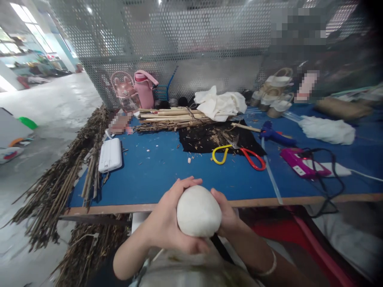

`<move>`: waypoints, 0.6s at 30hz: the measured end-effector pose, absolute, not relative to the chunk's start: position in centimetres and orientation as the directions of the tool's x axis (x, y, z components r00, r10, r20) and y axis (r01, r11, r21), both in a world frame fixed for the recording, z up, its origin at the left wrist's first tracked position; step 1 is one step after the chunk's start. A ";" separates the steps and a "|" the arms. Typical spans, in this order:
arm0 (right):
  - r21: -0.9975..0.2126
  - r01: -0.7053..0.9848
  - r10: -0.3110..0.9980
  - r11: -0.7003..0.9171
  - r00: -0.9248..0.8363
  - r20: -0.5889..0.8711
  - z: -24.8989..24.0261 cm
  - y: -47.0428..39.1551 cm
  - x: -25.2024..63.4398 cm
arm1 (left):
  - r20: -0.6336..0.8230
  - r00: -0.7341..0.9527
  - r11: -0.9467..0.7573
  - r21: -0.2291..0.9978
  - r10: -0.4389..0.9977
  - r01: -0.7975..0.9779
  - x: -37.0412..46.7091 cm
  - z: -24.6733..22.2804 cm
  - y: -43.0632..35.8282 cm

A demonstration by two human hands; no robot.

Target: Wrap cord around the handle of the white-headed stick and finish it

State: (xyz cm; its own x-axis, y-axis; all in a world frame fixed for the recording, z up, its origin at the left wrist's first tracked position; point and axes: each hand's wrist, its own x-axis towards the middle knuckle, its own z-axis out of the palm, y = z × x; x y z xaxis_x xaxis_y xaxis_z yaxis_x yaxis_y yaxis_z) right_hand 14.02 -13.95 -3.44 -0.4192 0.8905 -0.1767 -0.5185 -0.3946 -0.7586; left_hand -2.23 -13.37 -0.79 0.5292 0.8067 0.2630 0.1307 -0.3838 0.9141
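Observation:
A smooth white rounded ball (198,211) is held in front of me, just over the table's near edge. My left hand (172,217) wraps round its left side, fingers over the top and thumb underneath. Against its right side presses my right hand (229,215), with part of its fingers hidden behind the ball. Beyond them, scissors (236,146) with one yellow and one red handle lie spread on a black cloth (194,140) strewn with plant scraps.
Dried stalks (68,171) overhang the blue table (143,175) at left, near a white power bank (110,154). Bundled sticks (170,115) and white cloth (220,103) lie behind. A blue glue gun (277,135) and a purple power strip (302,163) with cables are at right.

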 end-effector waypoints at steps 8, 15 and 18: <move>-0.886 -0.401 0.897 -0.232 -0.440 -0.036 0.0 -17.2 15.1 | 0.278 0.476 -0.286 0.957 0.834 -0.057 -1.3 0.4 -16.0; -0.933 -0.351 0.954 -0.073 -0.296 0.037 -0.1 -19.5 13.3 | 0.419 0.359 -0.390 0.908 0.834 -0.152 -0.3 1.1 -16.9; -0.959 -0.284 0.980 0.018 -0.186 0.073 -0.1 -19.3 12.9 | 0.436 0.350 -0.403 0.900 0.829 -0.165 -0.1 1.4 -16.5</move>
State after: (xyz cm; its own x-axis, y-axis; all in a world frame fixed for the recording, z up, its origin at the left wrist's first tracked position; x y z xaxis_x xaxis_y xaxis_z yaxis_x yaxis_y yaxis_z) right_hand 12.93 -19.33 -0.14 -0.1862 0.9798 0.0732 -0.2838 0.0177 -0.9587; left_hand -0.13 -16.49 1.40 0.3502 0.8292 0.4357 -0.1647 -0.4034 0.9001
